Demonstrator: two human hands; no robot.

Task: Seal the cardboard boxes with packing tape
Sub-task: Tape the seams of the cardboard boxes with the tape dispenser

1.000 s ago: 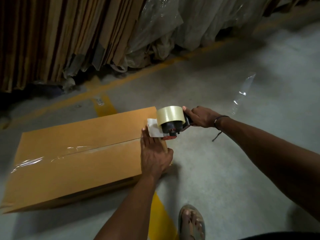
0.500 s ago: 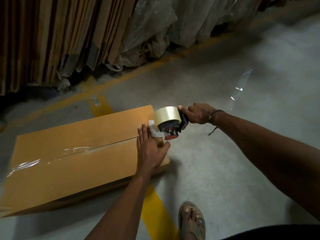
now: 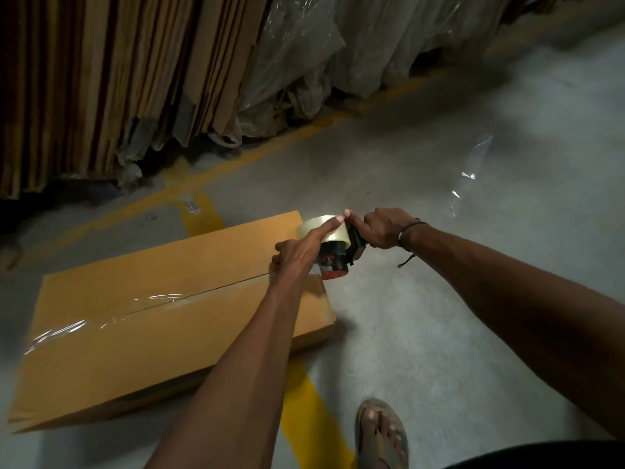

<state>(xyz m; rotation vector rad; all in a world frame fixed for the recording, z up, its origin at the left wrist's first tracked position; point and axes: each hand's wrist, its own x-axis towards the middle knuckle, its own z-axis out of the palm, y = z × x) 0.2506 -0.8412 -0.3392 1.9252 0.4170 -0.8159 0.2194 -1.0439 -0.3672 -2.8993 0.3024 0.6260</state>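
Observation:
A flat brown cardboard box (image 3: 152,333) lies on the concrete floor, its centre seam running left to right. Clear tape (image 3: 101,321) covers the left part of that seam. At the box's right end is a black and red tape dispenser (image 3: 334,262) carrying a clear roll (image 3: 333,233). My right hand (image 3: 385,228) grips the dispenser's handle. My left hand (image 3: 297,252) is at the front of the dispenser, index finger stretched over the roll and the other fingers curled at the dispenser's mouth, hiding the tape's loose end.
Flattened cardboard sheets (image 3: 101,79) and plastic-wrapped bundles (image 3: 304,62) stand along the back. A loose strip of clear film (image 3: 470,177) lies on the floor to the right. Yellow floor lines (image 3: 311,411) cross under the box. My sandalled foot (image 3: 382,431) is near the bottom.
My left hand has lifted off the box's right end, where it lay flat, and moved up onto the dispenser and roll. The dispenser has stayed at the box's right edge.

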